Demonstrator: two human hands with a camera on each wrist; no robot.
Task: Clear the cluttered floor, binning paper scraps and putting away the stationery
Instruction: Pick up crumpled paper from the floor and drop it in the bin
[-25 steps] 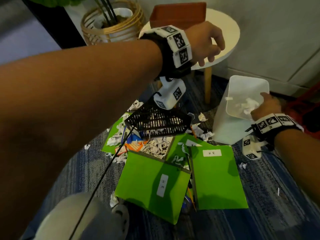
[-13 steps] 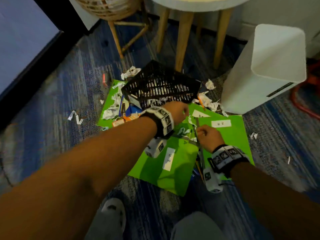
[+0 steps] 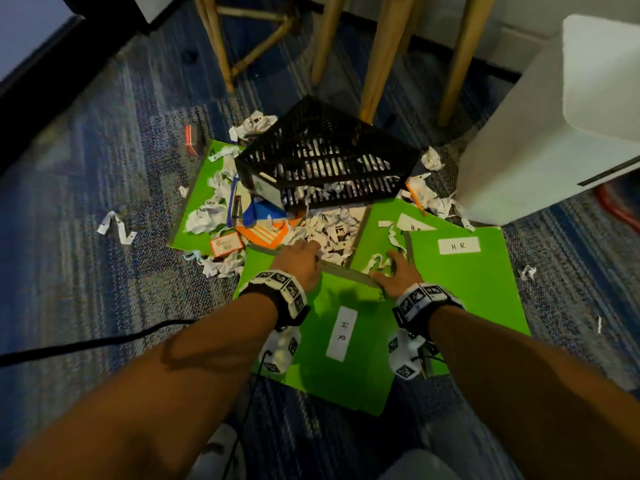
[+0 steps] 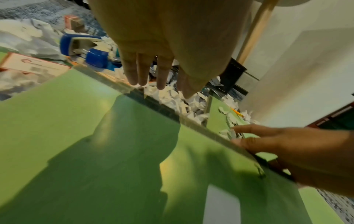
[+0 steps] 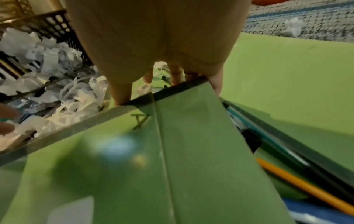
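Both hands have shifted since half a second ago onto the far edge of the near green folder (image 3: pixel 332 341), which lies on the carpet over other folders. Left hand (image 3: pixel 300 259) reaches over that edge with fingers (image 4: pixel 145 71) straight, above the heap of paper scraps (image 3: pixel 329 230). Right hand (image 3: pixel 394 277) has its fingers (image 5: pixel 119 94) bent over the same edge at the right corner, gripping it. Just beyond lies a tipped black basket (image 3: pixel 325 157); a second green folder (image 3: pixel 464 271) lies right, pens (image 5: pixel 287 163) between them. White bin (image 3: pixel 540 133) stands far right; open carpet (image 3: pixel 104 168) spreads left.
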